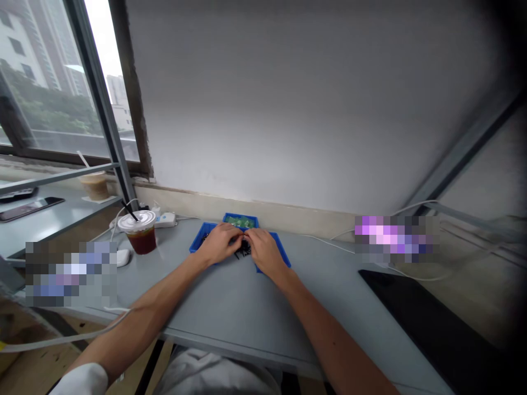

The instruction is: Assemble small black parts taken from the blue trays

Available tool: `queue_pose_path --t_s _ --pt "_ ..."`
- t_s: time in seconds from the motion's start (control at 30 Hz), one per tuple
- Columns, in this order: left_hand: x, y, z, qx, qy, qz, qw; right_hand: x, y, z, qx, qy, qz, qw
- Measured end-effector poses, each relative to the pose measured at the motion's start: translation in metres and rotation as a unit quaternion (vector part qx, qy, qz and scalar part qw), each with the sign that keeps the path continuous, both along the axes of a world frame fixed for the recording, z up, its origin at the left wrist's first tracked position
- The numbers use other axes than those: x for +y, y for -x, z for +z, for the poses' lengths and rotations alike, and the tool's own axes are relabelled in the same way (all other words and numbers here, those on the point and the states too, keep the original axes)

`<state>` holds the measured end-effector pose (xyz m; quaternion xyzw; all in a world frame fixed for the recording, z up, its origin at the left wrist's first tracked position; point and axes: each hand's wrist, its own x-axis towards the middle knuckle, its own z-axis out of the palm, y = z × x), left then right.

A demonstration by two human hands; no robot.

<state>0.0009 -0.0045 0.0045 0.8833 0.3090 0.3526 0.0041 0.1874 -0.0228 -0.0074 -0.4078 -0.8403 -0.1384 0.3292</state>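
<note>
Pinching with the bare left hand (222,241) and bare right hand (265,253) close together in a narrow grip, maybe to steady something tiny; cannot tell what. With small thin black pieces (246,250) on the flat grey surface (230,307) between blue plastic trays (282,249), likely for easy reach.

The head-worn camera looks forward and down at the hands (221,242) across the table (230,307) toward the wall (296,126), its right edge apparently blurred.
</note>
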Motion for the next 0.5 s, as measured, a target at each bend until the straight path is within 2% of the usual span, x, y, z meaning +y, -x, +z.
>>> queue_pose_path --t_s 0.2,0.5 --pt "-0.0008 0.0002 -0.0007 -0.003 -0.006 -0.013 1.000 -0.0012 -0.0010 0.0008 0.016 0.013 0.016 1.000" --pt "0.0009 0.0005 -0.0010 0.005 -0.029 -0.027 0.999 0.0004 -0.0036 0.0008 0.065 0.071 0.039 0.995"
